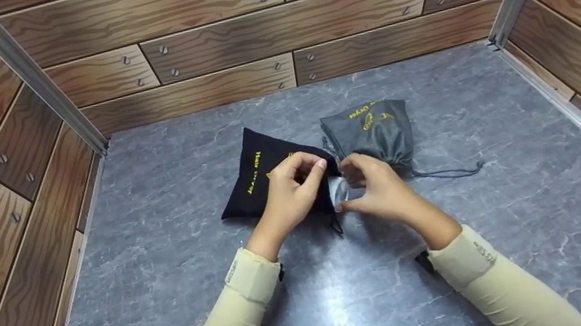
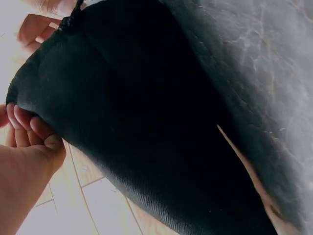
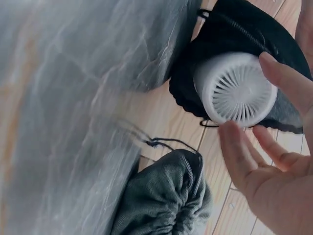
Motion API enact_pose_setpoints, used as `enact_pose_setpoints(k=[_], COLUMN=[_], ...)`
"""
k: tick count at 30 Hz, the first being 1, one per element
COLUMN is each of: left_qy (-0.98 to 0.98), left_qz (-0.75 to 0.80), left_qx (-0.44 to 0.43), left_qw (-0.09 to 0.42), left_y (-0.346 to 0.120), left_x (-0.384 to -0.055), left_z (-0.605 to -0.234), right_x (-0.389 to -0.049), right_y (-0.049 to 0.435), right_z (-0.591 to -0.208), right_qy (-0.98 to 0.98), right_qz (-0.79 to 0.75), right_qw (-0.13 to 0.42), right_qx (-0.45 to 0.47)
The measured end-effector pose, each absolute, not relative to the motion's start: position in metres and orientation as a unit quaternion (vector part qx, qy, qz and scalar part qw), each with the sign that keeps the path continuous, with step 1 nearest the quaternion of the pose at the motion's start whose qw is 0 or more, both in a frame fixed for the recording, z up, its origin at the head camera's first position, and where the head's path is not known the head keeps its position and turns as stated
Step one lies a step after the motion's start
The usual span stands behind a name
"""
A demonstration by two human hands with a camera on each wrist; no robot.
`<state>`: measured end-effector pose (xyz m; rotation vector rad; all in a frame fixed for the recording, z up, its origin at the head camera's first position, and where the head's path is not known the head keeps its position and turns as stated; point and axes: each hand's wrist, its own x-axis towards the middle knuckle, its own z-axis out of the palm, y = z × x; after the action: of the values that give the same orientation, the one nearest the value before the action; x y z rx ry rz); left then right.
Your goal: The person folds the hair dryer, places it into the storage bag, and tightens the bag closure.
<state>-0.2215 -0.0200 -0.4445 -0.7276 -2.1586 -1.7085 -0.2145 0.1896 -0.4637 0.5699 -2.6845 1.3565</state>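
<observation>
A black drawstring bag (image 1: 242,192) with yellow "Hair Dryer" lettering lies on the grey marbled table, its mouth toward the right. From that mouth pokes the white round end of a hair dryer (image 1: 338,190); the right wrist view shows its slotted grille (image 3: 240,93). The rest of the dryer is hidden inside. My left hand (image 1: 292,188) pinches the bag's upper rim; in the left wrist view its curled fingers (image 2: 30,128) grip the cloth. My right hand (image 1: 385,189) spans the dryer's end, thumb on one side and fingertips on the other.
Just behind and right of my right hand lies a grey drawstring bag (image 1: 368,132) with yellow print, its cord (image 1: 454,173) trailing right. Wood-patterned panels (image 1: 217,42) enclose the table at the back and both sides, with metal strips (image 1: 579,116) along the edges.
</observation>
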Motion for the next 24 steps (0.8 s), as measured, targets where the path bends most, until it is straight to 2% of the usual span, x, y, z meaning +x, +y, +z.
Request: enact_pose_setpoints(k=[7, 18, 24], left_qy=[-0.745, -0.741, -0.743], left_qz=[-0.599, -0.605, -0.605], left_qx=[-0.249, -0.263, -0.256], left_qw=[0.156, 0.126, 0.128], left_y=[-0.019, -0.021, -0.022], left_x=[-0.224, -0.220, -0.222], left_z=[-0.444, -0.448, -0.450], right_x=[-0.226, -0.246, -0.242], right_y=[0.202, 0.214, 0.212], right_z=[-0.458, -0.454, -0.456], right_qy=[-0.868, -0.846, -0.859], right_qz=[0.451, 0.444, 0.423], right_qw=[0.006, -0.060, -0.053], right_qx=[0.210, 0.289, 0.284])
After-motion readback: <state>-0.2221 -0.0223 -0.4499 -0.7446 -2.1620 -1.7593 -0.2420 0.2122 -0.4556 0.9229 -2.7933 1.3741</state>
